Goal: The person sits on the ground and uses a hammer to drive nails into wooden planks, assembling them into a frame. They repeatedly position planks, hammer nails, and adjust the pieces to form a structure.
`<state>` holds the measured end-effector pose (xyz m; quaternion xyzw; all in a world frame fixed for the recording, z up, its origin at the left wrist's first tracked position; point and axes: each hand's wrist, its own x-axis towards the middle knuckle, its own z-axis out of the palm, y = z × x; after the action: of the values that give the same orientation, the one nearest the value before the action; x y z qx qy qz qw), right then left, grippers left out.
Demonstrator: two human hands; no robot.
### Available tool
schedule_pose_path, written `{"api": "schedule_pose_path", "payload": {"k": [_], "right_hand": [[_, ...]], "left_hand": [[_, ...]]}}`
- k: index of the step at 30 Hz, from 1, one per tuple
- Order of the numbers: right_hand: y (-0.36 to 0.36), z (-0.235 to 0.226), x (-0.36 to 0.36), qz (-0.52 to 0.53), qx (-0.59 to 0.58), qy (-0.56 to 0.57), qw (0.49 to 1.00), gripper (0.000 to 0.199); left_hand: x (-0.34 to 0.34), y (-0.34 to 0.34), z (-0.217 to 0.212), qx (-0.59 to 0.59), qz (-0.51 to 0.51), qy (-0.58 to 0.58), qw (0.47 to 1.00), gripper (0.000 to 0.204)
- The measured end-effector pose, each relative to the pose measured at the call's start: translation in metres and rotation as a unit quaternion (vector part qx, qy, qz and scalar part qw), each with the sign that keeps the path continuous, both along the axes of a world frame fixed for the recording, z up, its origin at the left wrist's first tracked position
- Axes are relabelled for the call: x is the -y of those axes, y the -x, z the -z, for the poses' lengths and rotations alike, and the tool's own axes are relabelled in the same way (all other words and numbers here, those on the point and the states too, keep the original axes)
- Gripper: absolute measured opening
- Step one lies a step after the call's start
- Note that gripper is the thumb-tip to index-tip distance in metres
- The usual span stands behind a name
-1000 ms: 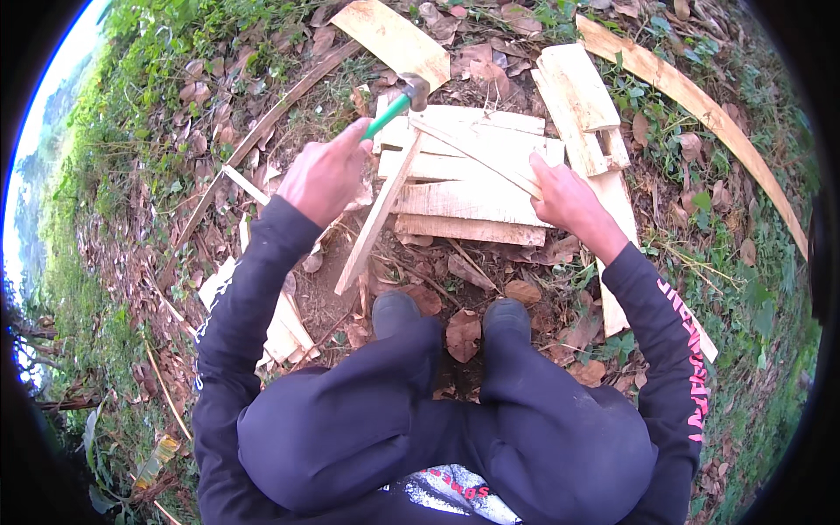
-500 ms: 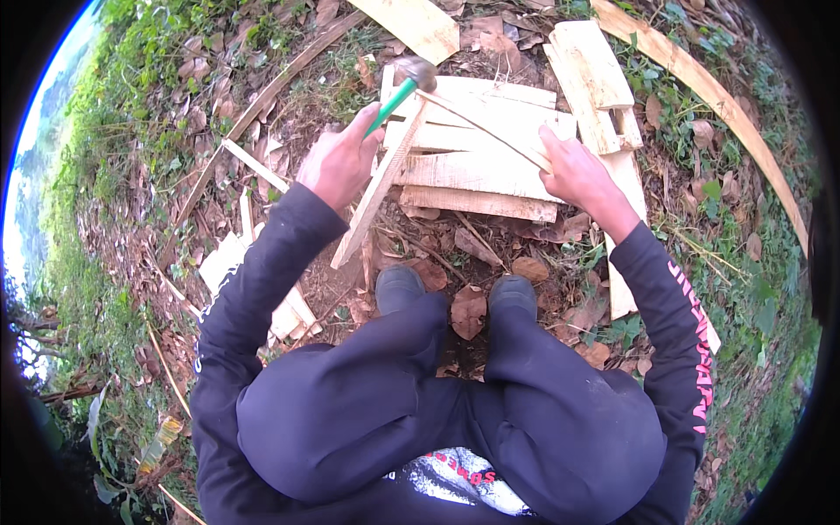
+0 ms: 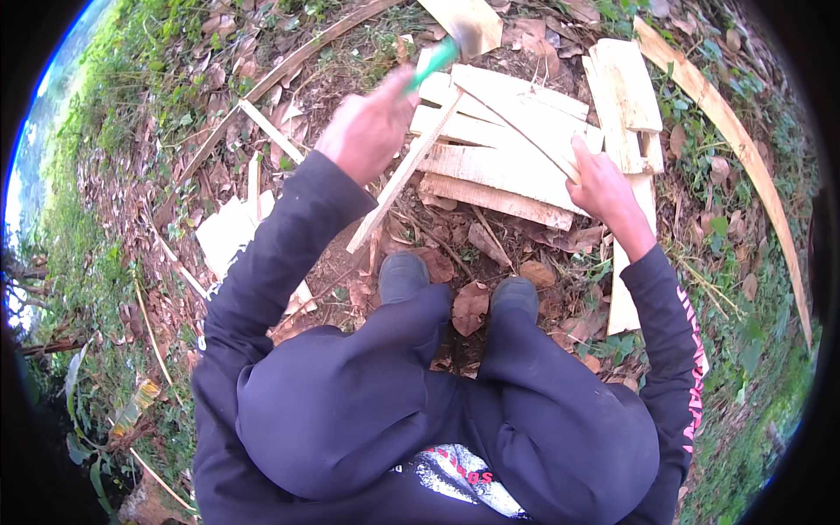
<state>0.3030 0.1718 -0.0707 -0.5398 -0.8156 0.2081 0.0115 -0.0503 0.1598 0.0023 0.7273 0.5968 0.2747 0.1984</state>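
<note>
My left hand (image 3: 369, 131) grips the green handle of a hammer (image 3: 434, 63). Its grey head is smeared by motion, just beyond the upper end of a narrow wooden slat (image 3: 404, 175) that slants down toward my left boot. In my right hand (image 3: 605, 188) is a long thin strip (image 3: 516, 129) seen nearly edge-on; whether it is a blade or wood I cannot tell. The strip's far end meets the slat's upper end. Beneath both lies a stack of pale sawn planks (image 3: 490, 171) on the ground in front of my feet.
More boards (image 3: 623, 96) lie piled at the right of the stack. A long curved slab (image 3: 731, 140) arcs along the right side. Wood offcuts (image 3: 226, 232) are scattered at the left, partly behind my left forearm. Dry leaves (image 3: 472, 308) and green weeds cover the ground.
The hammer head has lifted away from where the strip and slat meet. The view has shifted, so the planks sit further right in it. My right hand keeps its hold on the strip.
</note>
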Motion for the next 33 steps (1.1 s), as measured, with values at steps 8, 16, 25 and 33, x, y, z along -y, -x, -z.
{"api": "schedule_pose_path", "payload": {"k": [8,16,25,33], "right_hand": [[0.032,0.002,0.021,0.001,0.032,0.031,0.999,0.07],[0.058,-0.017,0.027,0.032,0.06,0.065,0.996,0.068],[0.126,-0.092,-0.082,-0.061,0.07,0.328,0.94,0.042],[0.155,-0.088,-0.136,-0.115,0.173,0.327,0.922,0.048]], "left_hand": [[0.02,0.038,0.001,-0.024,0.004,0.029,0.999,0.04],[0.032,0.048,-0.007,-0.012,-0.001,0.073,0.997,0.035],[0.025,0.123,0.078,0.008,-0.13,0.078,0.988,0.065],[0.045,0.107,0.137,0.232,-0.115,0.157,0.953,0.051]]}}
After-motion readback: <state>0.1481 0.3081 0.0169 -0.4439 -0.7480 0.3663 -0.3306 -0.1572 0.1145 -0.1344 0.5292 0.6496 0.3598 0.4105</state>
